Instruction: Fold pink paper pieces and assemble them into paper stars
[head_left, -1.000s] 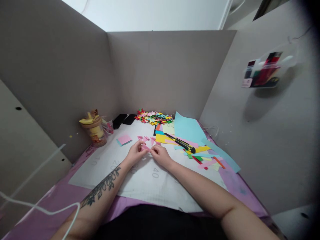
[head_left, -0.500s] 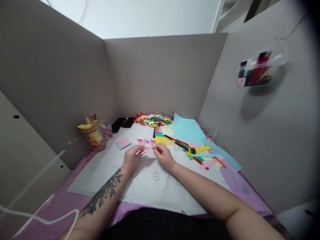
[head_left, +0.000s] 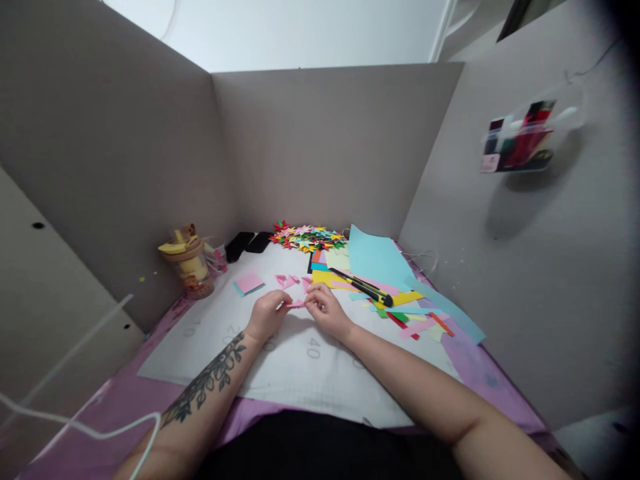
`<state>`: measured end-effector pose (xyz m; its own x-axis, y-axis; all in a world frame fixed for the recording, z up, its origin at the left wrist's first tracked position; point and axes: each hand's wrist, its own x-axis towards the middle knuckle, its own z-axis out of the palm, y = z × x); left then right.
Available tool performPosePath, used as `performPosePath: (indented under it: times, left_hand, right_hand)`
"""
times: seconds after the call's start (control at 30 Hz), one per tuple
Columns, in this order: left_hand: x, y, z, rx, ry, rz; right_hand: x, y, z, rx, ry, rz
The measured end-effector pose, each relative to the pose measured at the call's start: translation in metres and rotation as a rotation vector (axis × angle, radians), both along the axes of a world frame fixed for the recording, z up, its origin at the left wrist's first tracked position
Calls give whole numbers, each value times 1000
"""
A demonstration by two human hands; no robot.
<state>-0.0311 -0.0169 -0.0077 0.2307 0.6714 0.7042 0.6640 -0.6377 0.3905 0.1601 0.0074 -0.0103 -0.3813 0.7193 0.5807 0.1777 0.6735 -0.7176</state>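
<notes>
A small folded pink paper [head_left: 296,305] is stretched between my two hands above the white sheet [head_left: 300,387]. My left hand [head_left: 267,315] pinches its left end, while the fingertips of my right hand [head_left: 327,311] close on its right end. Just beyond the hands lie several folded pink pieces [head_left: 286,281]. To their left sits a small stack of square papers [head_left: 249,284], pink on top with blue showing beneath. A heap of colourful paper stars [head_left: 307,238] is at the back of the table.
A black and yellow cutter [head_left: 367,289] rests on coloured strips [head_left: 425,325] at the right, beside a large light-blue sheet [head_left: 380,263]. Two black flat objects [head_left: 240,247] and a decorated cup [head_left: 193,270] stand back left. Grey panels [head_left: 330,140] enclose the table.
My right fingertips have come onto the right end of the pink piece, which now lies level between both hands. The whole view has shifted slightly.
</notes>
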Motion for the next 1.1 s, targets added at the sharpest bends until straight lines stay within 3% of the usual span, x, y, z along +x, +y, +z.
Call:
performPosePath:
  times: [0.13,0.37,0.8,1.1]
  left_hand:
    - [2,0,0,-193,-94,87]
    - [6,3,-2,-379,-236,54]
    - [8,1,0,-447,-276,-48]
    - [11,1,6,-543,-474,-118]
  right_hand:
    - [1,-1,1,1,-10,9]
    - [0,-2,2,49,-34,22]
    - [-2,2,-2,26,-69,-10]
    - [-2,4,-2,-22,-44,1]
